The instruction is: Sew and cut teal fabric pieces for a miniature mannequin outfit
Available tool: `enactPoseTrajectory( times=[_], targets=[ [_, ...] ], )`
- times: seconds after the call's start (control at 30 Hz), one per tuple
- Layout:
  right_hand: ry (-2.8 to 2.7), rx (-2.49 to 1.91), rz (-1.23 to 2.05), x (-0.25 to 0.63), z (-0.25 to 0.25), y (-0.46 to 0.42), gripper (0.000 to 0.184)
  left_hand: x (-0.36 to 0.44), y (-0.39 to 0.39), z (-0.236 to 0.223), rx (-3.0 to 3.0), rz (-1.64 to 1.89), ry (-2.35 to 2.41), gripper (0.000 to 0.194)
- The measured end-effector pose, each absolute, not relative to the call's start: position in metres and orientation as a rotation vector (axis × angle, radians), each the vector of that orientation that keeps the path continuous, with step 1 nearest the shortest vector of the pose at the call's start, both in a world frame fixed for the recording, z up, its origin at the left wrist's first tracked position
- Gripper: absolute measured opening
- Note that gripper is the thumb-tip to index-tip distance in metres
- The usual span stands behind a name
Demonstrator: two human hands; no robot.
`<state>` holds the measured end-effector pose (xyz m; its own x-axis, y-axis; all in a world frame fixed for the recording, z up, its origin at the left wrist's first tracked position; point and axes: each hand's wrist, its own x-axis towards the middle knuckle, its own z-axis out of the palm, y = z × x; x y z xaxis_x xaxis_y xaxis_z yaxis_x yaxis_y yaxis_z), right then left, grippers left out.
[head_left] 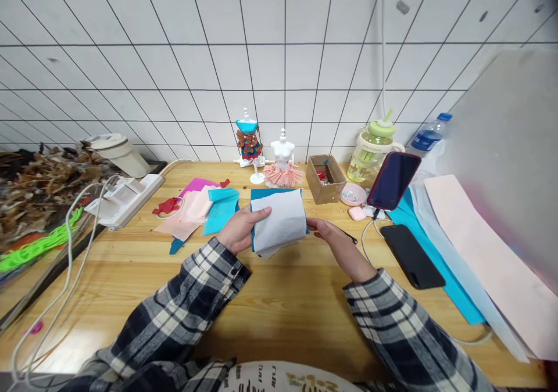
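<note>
White tiled wall [261, 26] is seen behind a wooden bench [270, 313]. At the right, three long sheets [492, 252] are laid out, one each in blue, white and pink. Two dress forms are stood near the wall: one [249, 142] in blue and brown, one [282, 154] in a pink skirt. One cardboard box [328, 193] is placed beside them, and two phones are seen, one propped up [393, 180], one lying flat [413, 256].

Above the middle of the bench, a paper stack [279, 223] is held, white over blue; at least two layers can be made out, but the full count is hidden. Its left edge is gripped by the left hand [238, 230], thumb on top. At its right edge the right hand [337, 244] is placed, fingers bent; whether anything is pinched cannot be told. The paper would be judged light, soft and easily creased or torn, best taken flat by opposite edges. One pink dish [363, 197] and one small pink case [357, 213] are set farther right.
</note>
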<state>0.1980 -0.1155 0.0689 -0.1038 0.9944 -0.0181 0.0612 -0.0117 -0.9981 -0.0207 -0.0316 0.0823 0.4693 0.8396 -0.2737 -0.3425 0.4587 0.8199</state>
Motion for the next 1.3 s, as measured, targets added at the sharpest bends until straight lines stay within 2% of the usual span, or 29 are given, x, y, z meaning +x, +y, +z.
enactPoseTrajectory(
  times=[0.17, 0.4, 0.6, 0.73, 0.87, 0.97, 1.1, 1.17, 1.3],
  targets=[
    [-1.179, -1.021, 1.42, 0.179, 0.069, -0.096, 0.038, -0.023, -0.054, 0.074, 0.955, 0.828, 0.812, 0.049],
    [-0.793, -1.214, 1.559, 0.166, 0.043, -0.105, 0.035, -0.026, -0.083, 0.057, 0.863, 0.824, 0.908, 0.052],
    [-0.772, -1.254, 1.575, 0.161, 0.03, -0.115, 0.032, -0.026, -0.098, 0.051, 0.788, 0.773, 0.897, 0.053],
    [-0.972, -1.172, 1.433, 0.165, 0.071, -0.093, 0.028, -0.022, -0.079, 0.091, 0.855, 0.761, 0.95, 0.052],
    [-1.229, -0.964, 1.186, 0.169, 0.152, -0.072, 0.047, -0.027, -0.057, 0.167, 1.181, 1.047, 0.909, 0.05],
    [-1.269, -0.959, 1.065, 0.169, 0.182, -0.077, 0.055, -0.033, -0.062, 0.194, 1.278, 1.196, 0.885, 0.059],
    [-1.189, -0.953, 1.282, 0.162, 0.138, -0.099, 0.052, -0.036, -0.088, 0.151, 1.063, 0.977, 0.905, 0.064],
    [-1.09, -1.028, 1.42, 0.157, 0.102, -0.112, 0.058, -0.035, -0.099, 0.116, 0.902, 0.837, 0.9, 0.06],
    [-1.061, -1.169, 1.482, 0.163, 0.053, -0.134, 0.065, -0.037, -0.11, 0.068, 0.689, 0.722, 0.923, 0.051]
  ],
)
